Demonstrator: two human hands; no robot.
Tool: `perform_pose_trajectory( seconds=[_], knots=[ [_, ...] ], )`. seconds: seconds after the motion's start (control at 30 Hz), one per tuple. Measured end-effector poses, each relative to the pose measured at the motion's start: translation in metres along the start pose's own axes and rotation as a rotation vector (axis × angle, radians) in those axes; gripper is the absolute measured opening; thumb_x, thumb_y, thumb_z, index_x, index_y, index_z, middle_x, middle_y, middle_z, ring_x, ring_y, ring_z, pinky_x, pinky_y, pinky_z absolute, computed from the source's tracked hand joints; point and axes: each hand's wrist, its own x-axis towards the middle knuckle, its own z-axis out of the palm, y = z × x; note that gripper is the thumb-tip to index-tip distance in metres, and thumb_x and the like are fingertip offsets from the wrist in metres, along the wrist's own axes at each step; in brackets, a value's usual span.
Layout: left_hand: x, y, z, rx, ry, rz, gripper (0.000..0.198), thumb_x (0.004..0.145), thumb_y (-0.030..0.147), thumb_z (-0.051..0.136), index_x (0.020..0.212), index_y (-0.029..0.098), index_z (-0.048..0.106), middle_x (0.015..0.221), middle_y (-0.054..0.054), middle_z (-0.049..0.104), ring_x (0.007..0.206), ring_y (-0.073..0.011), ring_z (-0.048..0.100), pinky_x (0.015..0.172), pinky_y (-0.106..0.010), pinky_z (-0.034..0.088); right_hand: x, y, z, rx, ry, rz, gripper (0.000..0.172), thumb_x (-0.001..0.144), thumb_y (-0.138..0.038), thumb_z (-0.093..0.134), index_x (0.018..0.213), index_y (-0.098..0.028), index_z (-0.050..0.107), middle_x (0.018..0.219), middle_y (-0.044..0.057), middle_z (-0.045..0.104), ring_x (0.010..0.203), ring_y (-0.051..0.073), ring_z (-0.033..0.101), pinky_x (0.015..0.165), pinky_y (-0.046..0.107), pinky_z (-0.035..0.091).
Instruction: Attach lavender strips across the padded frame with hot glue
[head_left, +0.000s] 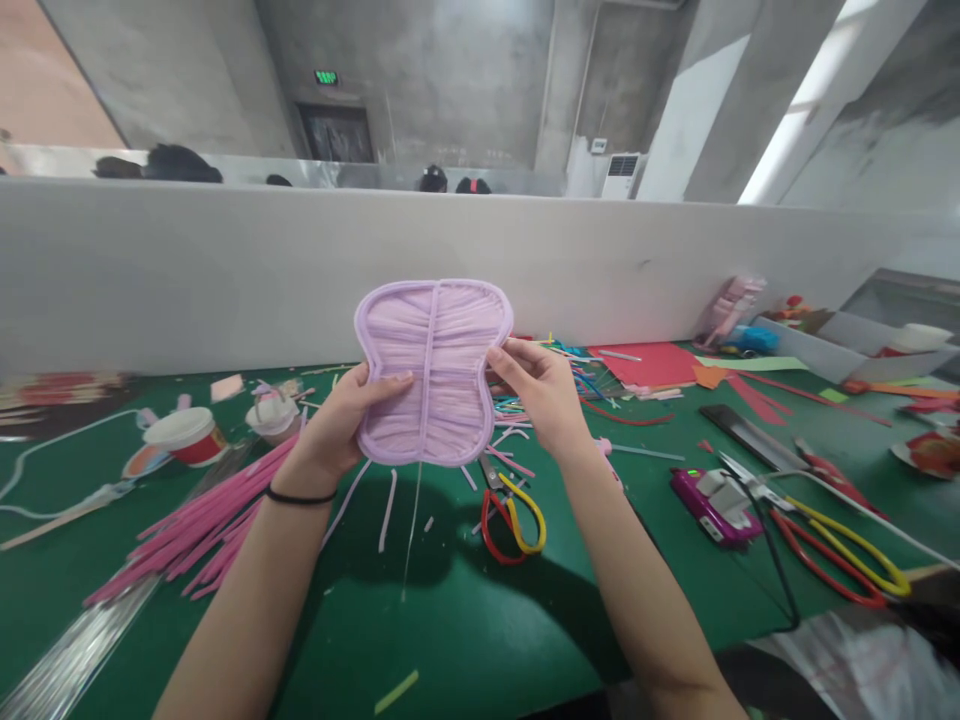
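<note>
1. Position: a lilac wing-shaped frame (pixel 435 370) is held upright in the air above the green table (pixel 450 620), in front of the white partition (pixel 187 270).
2. Hands: the left hand (pixel 341 420) is closed on the lower left lobe, with the thumb laid across the front; the right rim is pinched at the narrow waist by the right hand (pixel 544 395), between thumb and fingertips.
3. Handling: the frame is judged very light and soft; its rim looks bendable and easily pushed out of shape; the gathered gauze is likely to snag or tear; a loose thread hangs from the lower edge.
4. Hold: the rim and the centre rib are judged the firmest places to be gripped; the gauze is best left unpressed.
5. Materials: the rim appears fuzzy, like chenille stems; the panels are sheer and pleated; the outline is two-lobed and rounded.
6. Surroundings: pink stems (pixel 202 530) are heaped at the left; red-and-yellow scissors (pixel 514 515) lie beneath the frame; a paper cup (pixel 184 437) stands beyond the stems.
</note>
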Motion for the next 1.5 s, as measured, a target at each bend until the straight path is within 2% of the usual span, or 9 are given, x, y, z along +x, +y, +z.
perform_pose_trajectory(
  seconds=[0.17, 0.37, 0.57, 0.73, 0.9, 1.1, 1.23, 1.33, 1.5],
  knots=[
    [0.000, -0.001, -0.002, 0.038, -0.010, 0.026, 0.037, 0.068, 0.027, 0.084, 0.101, 0.015, 0.074, 0.100, -0.014, 0.078, 0.092, -0.0344, 0.075, 0.084, -0.043, 0.063, -0.002, -0.003, -0.001, -0.007, -0.026, -0.023, 0.041, 0.072, -0.059, 0.076, 0.081, -0.020, 0.070, 0.078, 0.002, 0.074, 0.071, 0.015, 0.069, 0.070, 0.031, 0.060],
    [-0.006, 0.002, 0.002, 0.065, 0.024, 0.043, 0.042, 0.067, 0.028, 0.084, 0.104, 0.014, 0.073, 0.102, -0.014, 0.077, 0.096, -0.0352, 0.074, 0.083, -0.042, 0.063, -0.004, -0.009, -0.003, 0.054, -0.158, 0.030, 0.038, 0.066, -0.050, 0.084, 0.086, -0.020, 0.071, 0.085, 0.003, 0.076, 0.074, 0.015, 0.071, 0.072, 0.033, 0.062],
    [-0.007, 0.003, 0.002, 0.055, 0.035, 0.048, 0.040, 0.066, 0.028, 0.085, 0.102, 0.016, 0.074, 0.103, -0.012, 0.078, 0.097, -0.0347, 0.073, 0.082, -0.041, 0.064, -0.004, -0.006, -0.001, 0.076, -0.123, 0.027, 0.037, 0.065, -0.049, 0.085, 0.084, -0.020, 0.071, 0.079, 0.001, 0.073, 0.071, 0.013, 0.068, 0.069, 0.030, 0.061],
    [-0.002, 0.003, -0.005, 0.073, 0.007, 0.056, 0.040, 0.064, 0.031, 0.087, 0.099, 0.017, 0.075, 0.101, -0.012, 0.078, 0.097, -0.0360, 0.073, 0.082, -0.042, 0.064, -0.004, -0.008, -0.002, 0.030, -0.258, 0.101, 0.038, 0.064, -0.049, 0.085, 0.081, -0.019, 0.072, 0.076, 0.000, 0.071, 0.067, 0.012, 0.065, 0.065, 0.027, 0.058],
    [-0.005, 0.005, -0.007, 0.058, 0.006, 0.053, 0.045, 0.064, 0.030, 0.088, 0.105, 0.016, 0.073, 0.103, -0.011, 0.078, 0.098, -0.0343, 0.073, 0.083, -0.041, 0.063, -0.006, -0.011, -0.003, 0.007, -0.245, 0.089, 0.037, 0.068, -0.051, 0.083, 0.081, -0.018, 0.072, 0.072, -0.001, 0.069, 0.063, 0.010, 0.063, 0.060, 0.025, 0.056],
    [-0.010, 0.006, -0.004, 0.103, 0.009, 0.068, 0.046, 0.064, 0.031, 0.088, 0.104, 0.015, 0.074, 0.098, -0.011, 0.079, 0.093, -0.0339, 0.075, 0.082, -0.040, 0.063, -0.006, -0.016, -0.011, 0.000, -0.211, 0.066, 0.033, 0.072, -0.049, 0.081, 0.080, -0.019, 0.070, 0.077, 0.002, 0.074, 0.070, 0.015, 0.071, 0.071, 0.032, 0.062],
    [-0.010, 0.006, -0.005, 0.089, -0.004, 0.065, 0.046, 0.065, 0.030, 0.088, 0.106, 0.016, 0.074, 0.099, -0.010, 0.079, 0.092, -0.0317, 0.075, 0.082, -0.039, 0.063, -0.007, -0.018, -0.006, -0.013, -0.126, 0.036, 0.037, 0.069, -0.051, 0.082, 0.072, -0.019, 0.063, 0.069, 0.001, 0.072, 0.063, 0.015, 0.070, 0.066, 0.034, 0.062],
    [-0.010, 0.005, -0.007, 0.090, -0.014, 0.074, 0.049, 0.066, 0.030, 0.087, 0.111, 0.016, 0.073, 0.101, -0.011, 0.078, 0.093, -0.0312, 0.075, 0.083, -0.038, 0.063, -0.008, -0.020, -0.002, -0.017, -0.127, 0.011, 0.039, 0.068, -0.051, 0.082, 0.071, -0.019, 0.062, 0.067, 0.001, 0.070, 0.061, 0.016, 0.069, 0.064, 0.033, 0.061],
    [-0.009, 0.004, -0.011, 0.116, -0.039, 0.082, 0.051, 0.066, 0.030, 0.087, 0.113, 0.016, 0.073, 0.100, -0.011, 0.078, 0.093, -0.0316, 0.075, 0.083, -0.037, 0.063, -0.013, -0.025, -0.005, -0.035, -0.105, -0.013, 0.036, 0.078, -0.053, 0.075, 0.077, -0.018, 0.065, 0.069, 0.002, 0.072, 0.063, 0.015, 0.070, 0.059, 0.027, 0.060]
  ],
)
